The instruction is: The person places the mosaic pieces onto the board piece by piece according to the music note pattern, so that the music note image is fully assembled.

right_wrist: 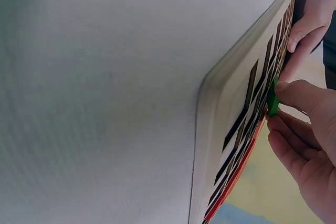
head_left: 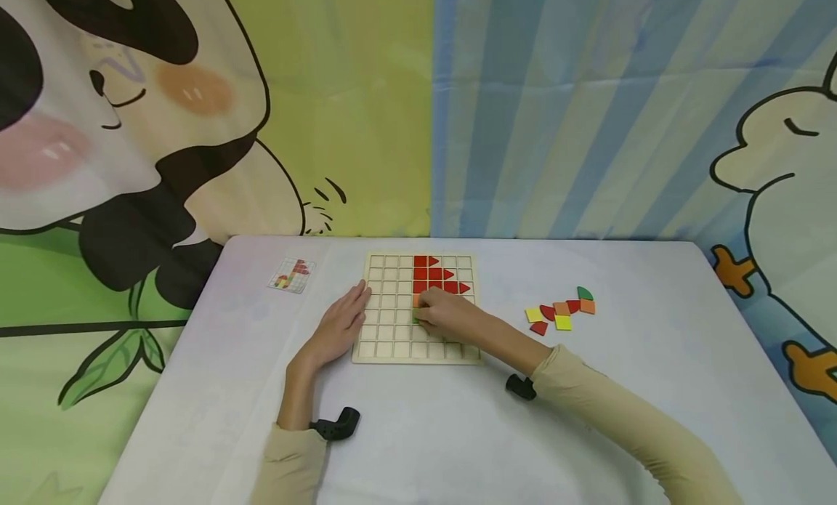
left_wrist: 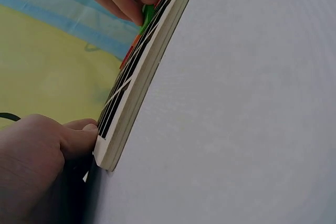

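Observation:
A wooden grid board (head_left: pixel 386 332) lies flat on the table. Along its left edge rests my left hand (head_left: pixel 338 322), fingers fairly straight; the left wrist view shows that hand (left_wrist: pixel 37 150) touching the frame near a corner. My right hand (head_left: pixel 447 312) is over the middle of the board and pinches a green piece (right_wrist: pixel 272 98) between thumb and fingers, at the grid's surface. Red squares and pointed red pieces (head_left: pixel 434 274) fill several cells in the upper rows. An orange square (head_left: pixel 415 300) shows just below them, partly hidden by the right hand.
Loose red, yellow, orange and green pieces (head_left: pixel 562 322) lie on the table right of the board. A small pattern card (head_left: pixel 291 275) with a coloured grid picture is at the left. The white table (head_left: pixel 418 432) meets a printed curtain (head_left: pixel 562 112) behind.

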`<state>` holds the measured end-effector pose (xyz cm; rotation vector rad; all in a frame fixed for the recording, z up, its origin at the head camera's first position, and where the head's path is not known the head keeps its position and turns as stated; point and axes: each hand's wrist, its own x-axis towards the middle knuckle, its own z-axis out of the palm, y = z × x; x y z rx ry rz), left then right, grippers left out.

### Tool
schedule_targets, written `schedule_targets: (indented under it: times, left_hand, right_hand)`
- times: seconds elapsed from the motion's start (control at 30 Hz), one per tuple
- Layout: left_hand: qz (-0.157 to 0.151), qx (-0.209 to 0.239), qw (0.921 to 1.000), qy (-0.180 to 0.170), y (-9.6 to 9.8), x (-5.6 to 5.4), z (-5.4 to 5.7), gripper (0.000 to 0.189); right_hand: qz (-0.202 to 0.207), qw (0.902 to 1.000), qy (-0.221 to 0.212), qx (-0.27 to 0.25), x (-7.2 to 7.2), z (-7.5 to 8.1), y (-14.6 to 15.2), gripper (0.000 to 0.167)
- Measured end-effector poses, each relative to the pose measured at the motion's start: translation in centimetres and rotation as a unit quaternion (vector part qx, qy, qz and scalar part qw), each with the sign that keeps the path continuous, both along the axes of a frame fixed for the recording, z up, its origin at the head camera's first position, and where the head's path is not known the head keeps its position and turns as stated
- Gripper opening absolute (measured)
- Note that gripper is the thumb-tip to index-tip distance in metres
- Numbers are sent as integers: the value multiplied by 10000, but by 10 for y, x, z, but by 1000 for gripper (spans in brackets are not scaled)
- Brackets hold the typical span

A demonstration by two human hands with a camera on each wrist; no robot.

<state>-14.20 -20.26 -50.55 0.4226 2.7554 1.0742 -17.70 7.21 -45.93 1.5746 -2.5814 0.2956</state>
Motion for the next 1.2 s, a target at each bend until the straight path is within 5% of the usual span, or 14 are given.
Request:
schedule_targets:
  times: [0.2,0.4,0.53,0.73,0.97,1.2]
  left_hand:
    - [-29,9,10000,15,1,-2,1,55]
    - [-60,-8,10000,35,3,-2,3,55]
    - [-82,29,10000,6,4,-2,6,55]
    - [-2,-87,9999,-109,3,-1,6,55]
    - [48,-71,9998,-168,1,0,4,55]
    - [8,22,9998,-192,1,1,3,55]
  right_hand:
    - [-57,9991,309,299,-2,0,-1,11]
    - [-217,9982,-473,281,-3,2,0,14]
    - [45,9980,-614,146,0,7,4,17]
    - [215,9966,-797,-41,23,23,22,26]
    - [-411,9954,-868,56,53,34,78,37]
    - [-1793,9796,-684,-593,35,37,163,36]
